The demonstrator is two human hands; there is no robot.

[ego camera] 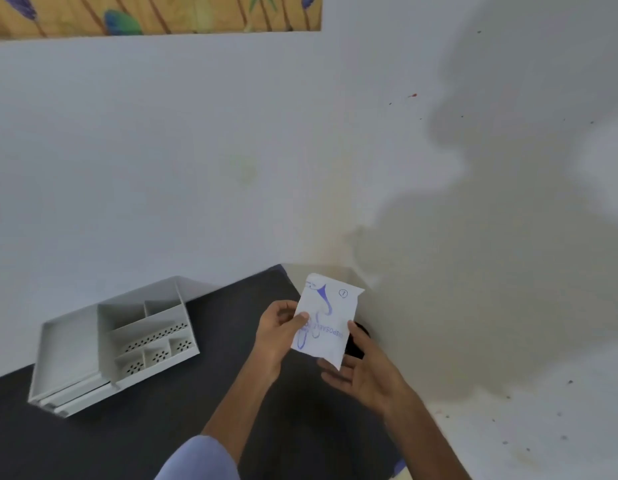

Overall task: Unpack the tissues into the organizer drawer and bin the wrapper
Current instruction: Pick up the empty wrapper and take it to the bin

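A white tissue pack (326, 320) with blue print is held up in front of the room corner, above the dark table (231, 393). My left hand (278, 332) pinches its left edge with thumb on the front. My right hand (361, 370) cups the pack's lower right corner, thumb against its right edge. The white organizer (127, 341) stands at the left on the table against the wall, with open compartments on top and a drawer (80, 398) low at its front; whether the drawer is pulled out I cannot tell.
White walls meet in a corner just behind the pack. A dark round object (358, 344) shows partly behind the pack and my right hand. A patterned hanging (155, 12) is high on the wall. Bare dark table surface lies between the organizer and my arms.
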